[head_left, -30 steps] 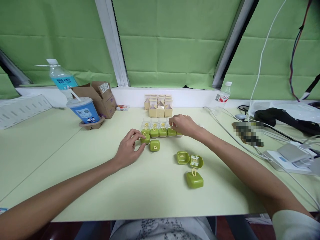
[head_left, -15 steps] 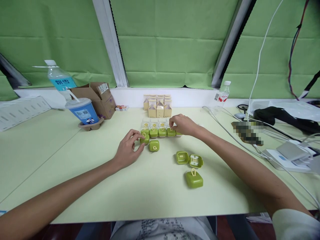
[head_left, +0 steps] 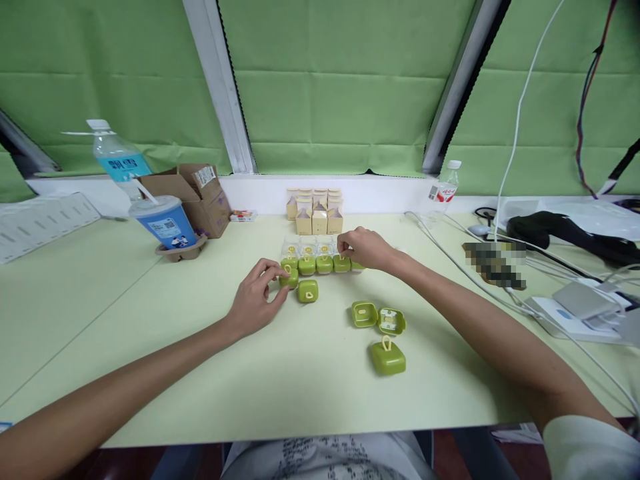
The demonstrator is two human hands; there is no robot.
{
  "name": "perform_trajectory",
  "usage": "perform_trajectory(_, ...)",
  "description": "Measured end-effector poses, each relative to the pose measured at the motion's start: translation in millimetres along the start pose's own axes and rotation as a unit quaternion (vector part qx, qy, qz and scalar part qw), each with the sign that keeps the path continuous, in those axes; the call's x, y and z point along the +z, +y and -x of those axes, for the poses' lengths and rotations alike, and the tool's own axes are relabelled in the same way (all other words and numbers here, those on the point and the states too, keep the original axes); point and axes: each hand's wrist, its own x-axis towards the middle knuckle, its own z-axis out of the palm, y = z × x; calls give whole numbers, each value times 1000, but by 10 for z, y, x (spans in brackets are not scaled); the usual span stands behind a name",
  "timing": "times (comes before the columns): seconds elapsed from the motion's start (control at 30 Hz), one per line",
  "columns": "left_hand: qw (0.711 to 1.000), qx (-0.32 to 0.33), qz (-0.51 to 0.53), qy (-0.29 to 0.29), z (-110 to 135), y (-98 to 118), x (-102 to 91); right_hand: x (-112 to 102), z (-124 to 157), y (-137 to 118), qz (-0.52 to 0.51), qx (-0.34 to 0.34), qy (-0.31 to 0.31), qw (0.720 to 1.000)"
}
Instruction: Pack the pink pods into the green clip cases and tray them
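Small green cases with pale yellow loops lie on the table. My left hand has its thumb and index finger closed about a front-left green case. Beside that, a loose green case rests with its loop toward me. My right hand reaches to the row behind, its fingers pinched at the loop of a green case; the fingers partly hide the loop. Nearer me on the right are an opened case, its two halves spread flat, and a closed green case, its loop upright.
Behind the row stand clear plastic holders with yellow marks and several small cream boxes. A blue cup, a cardboard box and a water bottle stand left. Cables and a white power strip lie right.
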Motion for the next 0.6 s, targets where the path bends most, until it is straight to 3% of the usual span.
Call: perform_trajectory(0.6,1000,-7,-3,-1,1,10,0,-20,10,-23,1,-3,4,1000)
